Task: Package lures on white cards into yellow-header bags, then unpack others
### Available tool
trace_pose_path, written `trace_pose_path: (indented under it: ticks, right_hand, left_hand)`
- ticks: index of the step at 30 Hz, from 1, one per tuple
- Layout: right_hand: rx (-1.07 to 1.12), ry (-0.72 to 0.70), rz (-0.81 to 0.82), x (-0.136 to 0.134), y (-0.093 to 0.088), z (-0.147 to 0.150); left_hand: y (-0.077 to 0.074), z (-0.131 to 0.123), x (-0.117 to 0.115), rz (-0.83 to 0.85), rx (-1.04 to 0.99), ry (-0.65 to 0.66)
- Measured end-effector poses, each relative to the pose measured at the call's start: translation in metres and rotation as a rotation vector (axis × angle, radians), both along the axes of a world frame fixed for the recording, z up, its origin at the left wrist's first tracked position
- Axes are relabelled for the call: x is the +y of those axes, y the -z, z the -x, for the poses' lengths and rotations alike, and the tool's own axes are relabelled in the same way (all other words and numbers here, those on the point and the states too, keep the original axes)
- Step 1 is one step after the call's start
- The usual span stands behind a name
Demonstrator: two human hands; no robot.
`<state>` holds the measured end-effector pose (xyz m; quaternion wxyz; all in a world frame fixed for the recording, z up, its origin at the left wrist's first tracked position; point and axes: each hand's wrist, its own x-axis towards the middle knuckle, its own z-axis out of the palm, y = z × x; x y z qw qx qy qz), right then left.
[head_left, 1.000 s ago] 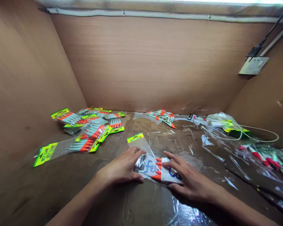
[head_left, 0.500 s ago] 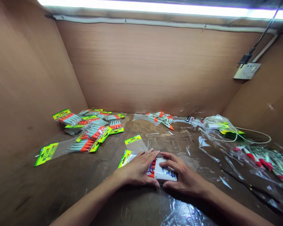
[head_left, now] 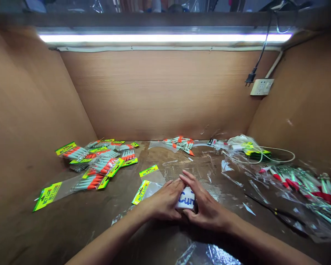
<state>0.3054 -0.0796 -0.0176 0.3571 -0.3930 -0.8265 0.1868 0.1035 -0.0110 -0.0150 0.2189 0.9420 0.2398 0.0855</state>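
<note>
A small white box-like object [head_left: 185, 198] with blue handwriting sits at the table's front middle, partly covered by both hands; its exact kind I cannot tell. My left hand [head_left: 169, 200] curls round its left side, thumb near the bottom edge. Fingers of my right hand [head_left: 202, 202] wrap its right side and meet the left fingertips over the top. Beside my left wrist lies a clear bag with a yellow-green "BCT LURE" header [head_left: 141, 192]; another such header [head_left: 148, 171] is just behind it. Whatever lies under the hands is hidden.
Packed orange-and-white lures [head_left: 105, 163] are heaped at left. Loose lures [head_left: 180, 143] lie by the back wall. To the right are long-nosed pliers [head_left: 277, 213], a pile of red-and-white lures [head_left: 300, 182], plastic scraps and a white cord [head_left: 281, 161].
My right hand has closed further round the white object, and the hands have come together over it. Orange-tipped lures seen between them are now covered. The camera view has tilted up.
</note>
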Motion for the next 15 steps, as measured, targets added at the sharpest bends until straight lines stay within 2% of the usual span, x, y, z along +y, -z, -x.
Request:
trace_pose_path:
  ticks: [2,4,7,11,13,15]
  right_hand:
    - [0.042,0.034,-0.042,-0.001,-0.003,-0.002]
    - [0.095,0.083,-0.104,-0.001,-0.007,-0.006]
    - [0.163,0.169,-0.203,0.002,-0.013,-0.015]
    - [0.192,0.242,-0.226,0.012,-0.015,-0.023]
    - [0.185,0.239,-0.207,0.018,-0.011,-0.024]
    - [0.169,0.224,-0.193,0.022,-0.006,-0.023]
  left_hand:
    - [-0.004,-0.012,-0.002,-0.049,-0.038,-0.044]
    - [-0.017,-0.017,-0.002,-0.08,-0.084,-0.082]
    - [-0.056,-0.005,0.006,-0.04,-0.222,-0.168]
    - [-0.112,0.031,0.029,0.041,-0.595,-0.324]
    - [-0.125,0.043,0.038,0.087,-0.782,-0.349]
    - [-0.125,0.047,0.042,0.11,-0.863,-0.398]
